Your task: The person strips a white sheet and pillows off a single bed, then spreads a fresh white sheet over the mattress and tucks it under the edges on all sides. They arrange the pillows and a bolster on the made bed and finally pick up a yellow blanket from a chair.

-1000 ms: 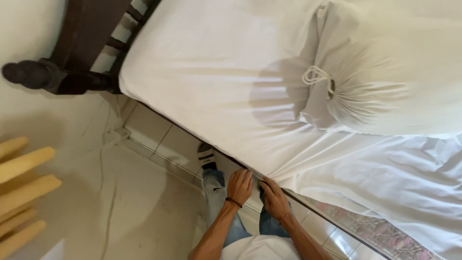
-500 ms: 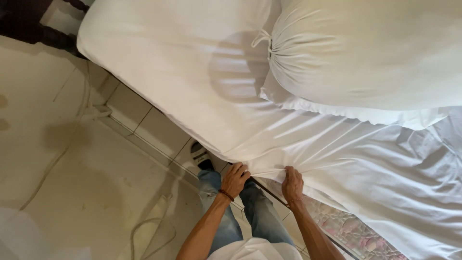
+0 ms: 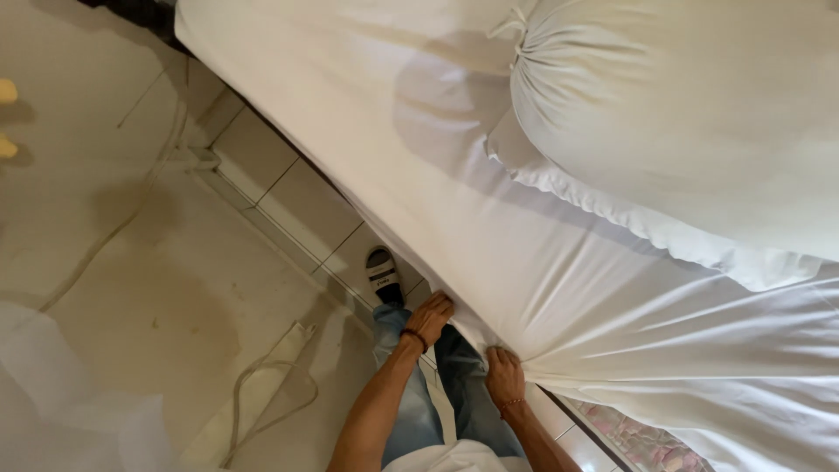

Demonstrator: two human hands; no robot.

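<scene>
Both hands are down at the near edge of the mattress, working the white bed sheet. The left hand lies knuckles-up against the side of the bed with its fingers curled and pressed in at the sheet edge; whether they pinch fabric or only push it I cannot tell, since the fingertips are hidden under the overhang. The right hand is closed on a bunch of the sheet: creases fan out from it toward the right across the bed, so it is plainly gripping cloth there. The hands sit near each other, left one further along the edge toward the head of the bed, right one closer to the body. The sheet edge runs as a long diagonal from upper left to lower right in the view, and both hands lie on that line, so the fabric is directly ahead of and above the fingers, not off to either side. To the right of the right hand the sheet stops short and a strip of floral-patterned mattress shows bare; that exposed stretch is nearer the right hand. A large white pillow with a knotted end lies on top, well away from both hands. Below: tiled floor, a loose cord, one sandalled foot just under the bed edge.
</scene>
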